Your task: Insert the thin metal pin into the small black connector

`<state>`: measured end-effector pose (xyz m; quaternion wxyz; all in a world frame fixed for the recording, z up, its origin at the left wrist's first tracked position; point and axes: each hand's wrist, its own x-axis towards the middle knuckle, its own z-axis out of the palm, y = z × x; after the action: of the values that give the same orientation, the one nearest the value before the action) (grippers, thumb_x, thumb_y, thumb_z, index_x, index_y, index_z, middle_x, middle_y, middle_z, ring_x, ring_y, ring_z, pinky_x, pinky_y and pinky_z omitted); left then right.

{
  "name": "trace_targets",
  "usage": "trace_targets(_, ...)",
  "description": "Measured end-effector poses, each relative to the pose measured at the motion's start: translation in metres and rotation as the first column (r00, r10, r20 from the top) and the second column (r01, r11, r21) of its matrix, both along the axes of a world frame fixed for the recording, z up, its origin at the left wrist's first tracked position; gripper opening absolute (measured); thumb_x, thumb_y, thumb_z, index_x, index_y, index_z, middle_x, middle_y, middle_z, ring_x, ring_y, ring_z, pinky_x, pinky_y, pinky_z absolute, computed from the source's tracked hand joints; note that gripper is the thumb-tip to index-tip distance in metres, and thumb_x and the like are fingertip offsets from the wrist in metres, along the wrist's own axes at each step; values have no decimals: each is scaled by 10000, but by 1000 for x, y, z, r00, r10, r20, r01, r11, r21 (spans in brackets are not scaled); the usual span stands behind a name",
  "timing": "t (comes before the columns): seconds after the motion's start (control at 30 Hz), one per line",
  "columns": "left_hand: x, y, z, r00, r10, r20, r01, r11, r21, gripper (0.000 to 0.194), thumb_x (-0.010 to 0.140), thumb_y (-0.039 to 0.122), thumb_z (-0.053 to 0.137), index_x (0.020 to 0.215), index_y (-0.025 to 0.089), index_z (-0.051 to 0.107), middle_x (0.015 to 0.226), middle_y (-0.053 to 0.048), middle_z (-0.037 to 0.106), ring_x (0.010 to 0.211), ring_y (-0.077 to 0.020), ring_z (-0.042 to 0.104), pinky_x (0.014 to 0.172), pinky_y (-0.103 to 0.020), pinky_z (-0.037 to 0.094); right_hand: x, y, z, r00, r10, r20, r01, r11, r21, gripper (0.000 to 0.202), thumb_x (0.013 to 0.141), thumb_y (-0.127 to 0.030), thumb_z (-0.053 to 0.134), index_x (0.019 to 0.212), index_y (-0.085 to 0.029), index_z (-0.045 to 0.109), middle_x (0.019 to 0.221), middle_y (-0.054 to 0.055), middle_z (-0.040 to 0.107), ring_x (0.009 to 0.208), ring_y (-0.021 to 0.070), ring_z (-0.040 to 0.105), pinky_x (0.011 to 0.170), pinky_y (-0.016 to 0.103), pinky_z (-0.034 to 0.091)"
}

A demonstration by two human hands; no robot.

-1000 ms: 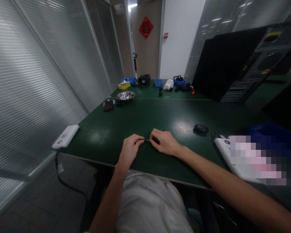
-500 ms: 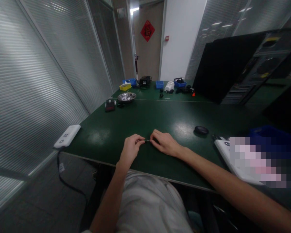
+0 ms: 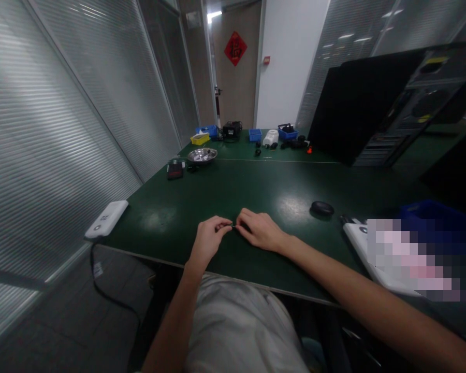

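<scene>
Over the near part of the green table (image 3: 233,189), my left hand (image 3: 213,231) is closed in a pinch on a tiny dark piece (image 3: 233,226), too small to identify. My right hand (image 3: 259,229) faces it from the right, thumb and forefinger pinched at the other side of the same spot. A narrow gap separates the fingertips of the two hands. Whatever my right fingers hold is too small to make out.
A black mouse (image 3: 322,209) lies to the right, near a white device (image 3: 367,254) and a blue bin (image 3: 440,225). At the left edge sits a white box (image 3: 107,218) with a cable. Farther back are a metal dish (image 3: 202,156) and a dark computer case (image 3: 365,109).
My right hand has shifted slightly left, narrowing the gap to my left fingertips. Less of the small piece shows between them. My left hand keeps its pinch.
</scene>
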<state>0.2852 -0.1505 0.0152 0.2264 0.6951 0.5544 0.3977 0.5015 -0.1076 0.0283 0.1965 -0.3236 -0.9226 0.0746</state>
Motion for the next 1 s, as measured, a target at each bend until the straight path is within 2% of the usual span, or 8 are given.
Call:
trace_targets(0.23, -1, 3, -3, 999, 26, 35, -25, 1000, -15, 123, 855, 231, 746, 957, 230, 813, 932, -30, 787, 805, -177, 706, 783, -291, 558, -4, 1, -4, 1000, 4, 23, -5, 1000, 25, 158, 1067, -336, 446, 1076, -218, 551, 1026, 42, 597, 751, 146, 555, 644, 277, 357)
trace_targets(0.63, -1, 1, -6, 986, 43, 160, -37, 999, -39, 151, 883, 270, 734, 996, 217, 819, 1018, -53, 799, 911, -209, 757, 883, -323, 601, -5, 1, -5, 998, -16, -64, 15, 1000, -20, 152, 1067, -352, 455, 1078, -229, 543, 1029, 39, 595, 822, 162, 576, 673, 284, 392)
trace_targets(0.87, 0, -1, -5, 990, 12, 143, -14, 1000, 13, 178, 943, 269, 655, 1022, 219, 806, 1085, -56, 768, 978, -185, 724, 895, -300, 588, 1, 3, -1, 988, -80, -131, 73, 996, -54, 132, 1050, -347, 493, 1042, -226, 545, 1009, 31, 603, 803, 153, 574, 673, 275, 402)
trace_targets(1.0, -1, -3, -1, 998, 51, 46, -55, 995, 87, 193, 956, 287, 640, 1037, 226, 805, 1021, -57, 735, 874, -168, 686, 781, -281, 558, 1, 3, 0, 981, -101, -166, 93, 994, -56, 125, 1050, -336, 493, 1032, -226, 548, 1008, 30, 607, 804, 152, 580, 685, 277, 412)
